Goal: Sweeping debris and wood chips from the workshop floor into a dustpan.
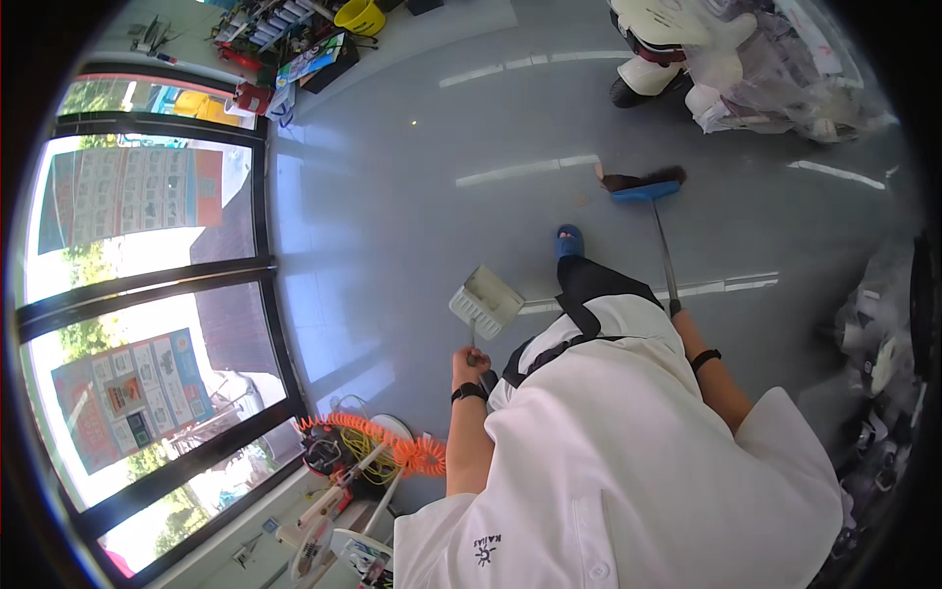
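My left hand (472, 361) is closed around the handle of a whitish long-handled dustpan (487, 300), whose pan is at the left of my legs, open side facing away from me. My right hand (683, 321) grips the dark end of a broom's metal handle, partly hidden by my shirt. The broom (645, 192) has a blue head with dark bristles; it rests on the grey floor (383, 221) ahead of my right side. A light brown scrap lies at the left end of the bristles. One foot in a blue slipper (569, 241) shows between pan and broom.
Plastic-wrapped scooters (647, 77) stand at the upper right, and more wrapped things (876, 346) along the right. Glass doors (268, 265) line the left. An orange coiled hose (419, 453) and a fan (313, 548) are at the lower left. A yellow bucket (360, 16) stands at the top.
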`<action>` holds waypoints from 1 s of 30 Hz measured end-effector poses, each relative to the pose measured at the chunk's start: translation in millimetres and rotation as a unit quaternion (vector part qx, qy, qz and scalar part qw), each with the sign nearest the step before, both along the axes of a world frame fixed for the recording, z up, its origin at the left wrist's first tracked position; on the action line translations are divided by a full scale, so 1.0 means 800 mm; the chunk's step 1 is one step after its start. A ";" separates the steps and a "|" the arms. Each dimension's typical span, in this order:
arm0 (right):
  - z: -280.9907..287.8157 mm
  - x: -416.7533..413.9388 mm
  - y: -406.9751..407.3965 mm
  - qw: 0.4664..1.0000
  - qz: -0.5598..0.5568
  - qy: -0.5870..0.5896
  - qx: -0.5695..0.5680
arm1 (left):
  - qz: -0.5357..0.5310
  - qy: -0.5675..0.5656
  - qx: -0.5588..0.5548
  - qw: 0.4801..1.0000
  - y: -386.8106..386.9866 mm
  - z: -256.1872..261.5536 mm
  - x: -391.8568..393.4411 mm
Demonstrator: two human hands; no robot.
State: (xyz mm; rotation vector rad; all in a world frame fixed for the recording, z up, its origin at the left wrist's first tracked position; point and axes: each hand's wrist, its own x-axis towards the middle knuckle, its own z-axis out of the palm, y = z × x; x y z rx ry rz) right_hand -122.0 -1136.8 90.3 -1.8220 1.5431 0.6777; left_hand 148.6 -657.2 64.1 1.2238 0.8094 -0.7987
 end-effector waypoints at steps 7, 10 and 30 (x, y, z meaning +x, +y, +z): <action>0.017 0.073 -0.069 0.717 -0.430 -0.282 0.471 | 0.164 0.097 -0.060 0.980 0.020 0.004 0.103; 0.043 0.137 -0.064 0.572 -0.564 -0.315 0.506 | 0.222 0.118 0.023 0.968 0.011 0.022 0.157; 0.100 0.342 0.147 0.878 -0.386 -0.228 0.170 | -0.092 0.122 0.050 0.987 -0.100 -0.014 0.574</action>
